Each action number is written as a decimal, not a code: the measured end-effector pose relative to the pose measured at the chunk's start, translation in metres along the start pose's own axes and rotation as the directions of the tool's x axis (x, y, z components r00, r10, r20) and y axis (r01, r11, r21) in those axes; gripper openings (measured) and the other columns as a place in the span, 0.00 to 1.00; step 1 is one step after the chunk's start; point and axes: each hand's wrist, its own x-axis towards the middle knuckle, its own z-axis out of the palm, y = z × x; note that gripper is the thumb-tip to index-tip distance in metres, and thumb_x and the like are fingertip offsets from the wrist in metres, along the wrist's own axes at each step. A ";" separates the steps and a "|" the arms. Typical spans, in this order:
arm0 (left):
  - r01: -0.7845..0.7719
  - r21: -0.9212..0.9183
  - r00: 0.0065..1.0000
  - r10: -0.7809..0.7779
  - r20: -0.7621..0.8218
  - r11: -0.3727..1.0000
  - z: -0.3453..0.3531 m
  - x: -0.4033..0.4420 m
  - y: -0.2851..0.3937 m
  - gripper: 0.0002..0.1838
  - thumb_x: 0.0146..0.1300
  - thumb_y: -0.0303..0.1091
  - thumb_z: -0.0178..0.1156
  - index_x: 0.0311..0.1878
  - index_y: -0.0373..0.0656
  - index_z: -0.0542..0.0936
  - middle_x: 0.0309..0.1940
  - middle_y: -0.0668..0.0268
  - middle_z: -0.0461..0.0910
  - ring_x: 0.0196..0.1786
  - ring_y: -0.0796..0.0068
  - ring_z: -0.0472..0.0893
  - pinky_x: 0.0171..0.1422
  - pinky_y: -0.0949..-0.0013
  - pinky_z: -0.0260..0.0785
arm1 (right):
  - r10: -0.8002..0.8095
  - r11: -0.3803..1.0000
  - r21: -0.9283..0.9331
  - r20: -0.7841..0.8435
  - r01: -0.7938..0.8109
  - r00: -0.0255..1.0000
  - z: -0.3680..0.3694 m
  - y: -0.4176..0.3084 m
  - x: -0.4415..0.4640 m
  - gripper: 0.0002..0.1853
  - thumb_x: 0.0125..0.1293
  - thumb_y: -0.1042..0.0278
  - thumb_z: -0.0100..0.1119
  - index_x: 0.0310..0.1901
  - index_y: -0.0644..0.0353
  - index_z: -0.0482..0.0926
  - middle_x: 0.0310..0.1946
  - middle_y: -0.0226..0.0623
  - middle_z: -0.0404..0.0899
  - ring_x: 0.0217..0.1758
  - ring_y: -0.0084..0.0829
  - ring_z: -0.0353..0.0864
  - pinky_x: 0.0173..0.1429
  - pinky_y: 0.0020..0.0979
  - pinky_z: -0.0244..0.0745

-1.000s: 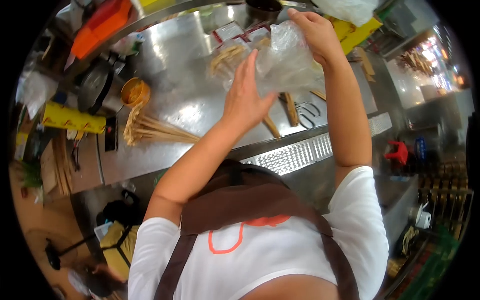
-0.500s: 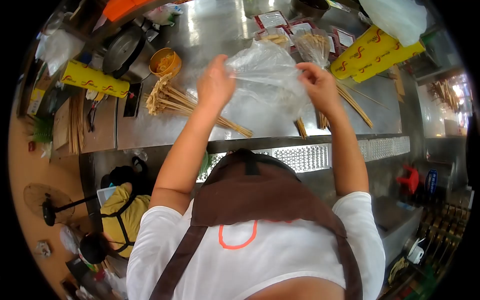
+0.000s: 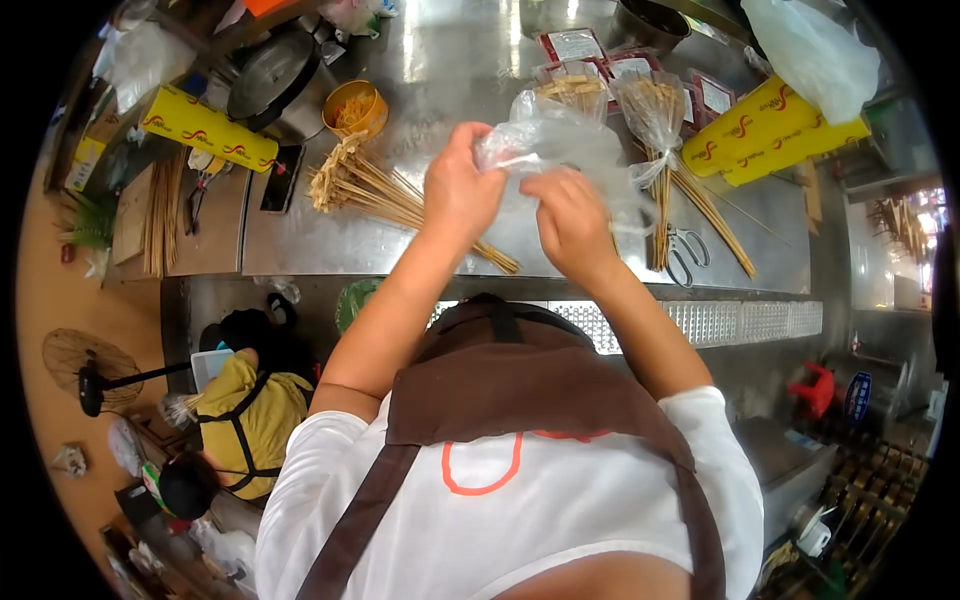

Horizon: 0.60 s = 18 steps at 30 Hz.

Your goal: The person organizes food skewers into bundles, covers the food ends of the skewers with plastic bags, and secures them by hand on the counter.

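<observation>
A clear plastic bag (image 3: 560,135) hangs between my hands above the metal table, partly blurred by motion. My left hand (image 3: 463,192) is closed on the bag's left edge. Beside it, my right hand (image 3: 574,222) has its fingers curled together against the near side of the bag. To the left of my left hand lies a loose bundle of skewers (image 3: 375,192), with pale food pieces at the far end. Past my right hand, a bagged bundle of skewers (image 3: 655,110) rests near scissors (image 3: 690,255).
Yellow rolls (image 3: 742,125) stand at the right, and another yellow roll (image 3: 210,130) lies at the left. A tan bowl (image 3: 370,110) of shredded food sits near a lidded pot (image 3: 275,80). Flat labelled packets (image 3: 573,45) lie at the back. A person (image 3: 255,420) in yellow is at lower left.
My right hand has moved left, close to my left hand, and the bag is gathered narrower. The scissors and the bagged skewers now show more fully.
</observation>
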 end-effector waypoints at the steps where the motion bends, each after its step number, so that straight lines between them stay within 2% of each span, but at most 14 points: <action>1: -0.035 -0.053 0.999 0.036 0.013 0.998 0.006 -0.006 -0.001 0.20 0.52 0.32 0.61 0.50 0.43 0.73 0.29 0.52 0.80 0.35 0.51 0.79 0.40 0.58 0.70 | 0.260 0.966 -0.029 0.103 -0.259 0.960 0.013 0.016 -0.005 0.13 0.51 0.81 0.57 0.41 0.65 0.75 0.42 0.48 0.76 0.48 0.48 0.75 0.54 0.41 0.69; 4: -0.108 -0.115 0.957 0.134 0.256 0.987 -0.003 -0.030 0.012 0.24 0.50 0.21 0.52 0.54 0.41 0.72 0.35 0.53 0.81 0.38 0.62 0.82 0.43 0.67 0.72 | 0.147 0.989 -0.009 -0.056 -0.147 0.988 0.031 0.053 -0.002 0.13 0.53 0.77 0.57 0.43 0.66 0.74 0.42 0.51 0.75 0.48 0.50 0.74 0.55 0.41 0.68; 5: -0.102 -0.110 0.961 0.126 0.246 0.989 -0.004 -0.037 0.007 0.24 0.50 0.21 0.52 0.54 0.41 0.72 0.35 0.53 0.81 0.38 0.62 0.82 0.43 0.67 0.72 | 0.110 0.994 -0.001 -0.105 -0.110 0.988 0.032 0.062 0.002 0.14 0.54 0.76 0.57 0.43 0.67 0.74 0.42 0.52 0.75 0.48 0.51 0.74 0.55 0.41 0.68; 7: -0.363 -0.185 0.875 0.402 0.270 0.913 -0.003 -0.053 -0.013 0.29 0.49 0.20 0.50 0.59 0.42 0.69 0.41 0.49 0.79 0.43 0.56 0.81 0.49 0.66 0.71 | 0.367 0.905 -0.128 -0.242 -0.405 0.898 0.023 0.084 0.014 0.20 0.56 0.71 0.57 0.50 0.68 0.70 0.46 0.54 0.73 0.50 0.51 0.73 0.58 0.42 0.66; 8: -0.347 -0.167 0.889 0.380 0.255 0.923 -0.008 -0.060 -0.021 0.29 0.49 0.20 0.50 0.59 0.42 0.69 0.41 0.49 0.79 0.43 0.56 0.81 0.49 0.66 0.71 | 0.473 0.824 -0.174 -0.311 -0.539 0.824 0.019 0.095 0.017 0.23 0.57 0.69 0.56 0.54 0.68 0.68 0.48 0.55 0.72 0.52 0.52 0.72 0.59 0.43 0.66; 10: -0.297 -0.052 0.930 0.301 0.209 0.954 -0.023 -0.072 -0.036 0.23 0.59 0.28 0.51 0.60 0.46 0.68 0.42 0.50 0.79 0.44 0.49 0.79 0.47 0.57 0.71 | 0.420 0.867 -0.169 -0.257 -0.468 0.870 0.020 0.137 -0.007 0.21 0.58 0.70 0.55 0.53 0.69 0.68 0.50 0.56 0.71 0.52 0.52 0.72 0.60 0.43 0.65; 11: -0.146 -0.004 0.955 0.142 0.261 0.989 -0.035 -0.076 -0.040 0.24 0.58 0.28 0.52 0.60 0.45 0.68 0.44 0.48 0.78 0.46 0.47 0.77 0.49 0.57 0.71 | 0.414 0.887 -0.176 -0.107 -0.427 0.904 0.026 0.136 -0.011 0.21 0.59 0.69 0.55 0.53 0.68 0.69 0.49 0.55 0.72 0.52 0.51 0.73 0.59 0.43 0.66; 12: -0.129 0.007 0.962 0.124 0.243 0.992 -0.041 -0.079 -0.052 0.24 0.58 0.28 0.52 0.60 0.45 0.68 0.44 0.48 0.78 0.46 0.47 0.77 0.49 0.57 0.71 | 0.399 0.907 -0.170 0.046 -0.386 0.916 0.030 0.126 -0.009 0.20 0.60 0.69 0.55 0.53 0.68 0.69 0.49 0.54 0.73 0.51 0.50 0.73 0.58 0.43 0.67; 13: 0.045 0.037 0.979 -0.052 0.195 0.998 -0.045 -0.085 -0.069 0.24 0.58 0.26 0.52 0.60 0.43 0.68 0.45 0.49 0.78 0.45 0.51 0.79 0.48 0.59 0.72 | 0.398 0.917 -0.163 0.320 -0.364 0.860 0.034 0.104 -0.025 0.20 0.60 0.67 0.56 0.52 0.66 0.70 0.47 0.51 0.75 0.50 0.47 0.75 0.55 0.42 0.69; 14: 0.219 0.055 0.964 -0.224 0.145 0.974 -0.050 -0.088 -0.082 0.24 0.57 0.24 0.51 0.59 0.41 0.68 0.45 0.50 0.79 0.45 0.56 0.80 0.47 0.61 0.72 | 0.283 0.914 -0.378 0.341 -0.145 0.896 0.042 0.058 -0.033 0.20 0.61 0.67 0.55 0.53 0.69 0.70 0.51 0.56 0.73 0.53 0.50 0.74 0.57 0.42 0.68; 15: 0.233 0.053 0.962 -0.238 0.132 0.971 -0.058 -0.090 -0.090 0.24 0.57 0.24 0.51 0.59 0.41 0.68 0.45 0.50 0.79 0.45 0.56 0.80 0.47 0.61 0.72 | 0.572 0.794 -0.477 0.797 -0.378 0.195 0.022 -0.012 0.032 0.23 0.62 0.66 0.56 0.55 0.70 0.69 0.56 0.60 0.69 0.58 0.51 0.72 0.61 0.41 0.67; 16: 0.352 -0.179 0.936 -0.351 0.039 0.919 -0.066 -0.091 -0.098 0.23 0.56 0.22 0.51 0.58 0.40 0.69 0.44 0.53 0.80 0.42 0.62 0.81 0.45 0.65 0.73 | 0.203 0.937 -0.005 0.821 -0.349 0.533 0.016 -0.034 0.019 0.20 0.63 0.68 0.56 0.54 0.72 0.71 0.55 0.60 0.70 0.59 0.49 0.71 0.62 0.38 0.66; 17: 0.418 -0.412 0.882 -0.470 -0.029 0.810 -0.074 -0.091 -0.106 0.23 0.56 0.20 0.50 0.57 0.39 0.71 0.43 0.56 0.80 0.40 0.68 0.81 0.43 0.68 0.74 | -0.156 0.921 0.338 0.777 -0.195 0.610 0.020 -0.040 0.017 0.19 0.66 0.70 0.52 0.54 0.75 0.70 0.54 0.59 0.72 0.59 0.48 0.71 0.62 0.35 0.66; 18: 0.349 -0.495 0.883 -0.456 -0.109 0.796 -0.091 -0.088 -0.101 0.21 0.55 0.18 0.48 0.54 0.37 0.73 0.40 0.62 0.80 0.35 0.77 0.79 0.39 0.75 0.73 | -0.295 0.736 0.562 0.768 -0.378 0.568 0.019 -0.050 0.026 0.17 0.66 0.72 0.52 0.53 0.74 0.72 0.52 0.55 0.74 0.56 0.45 0.75 0.60 0.35 0.69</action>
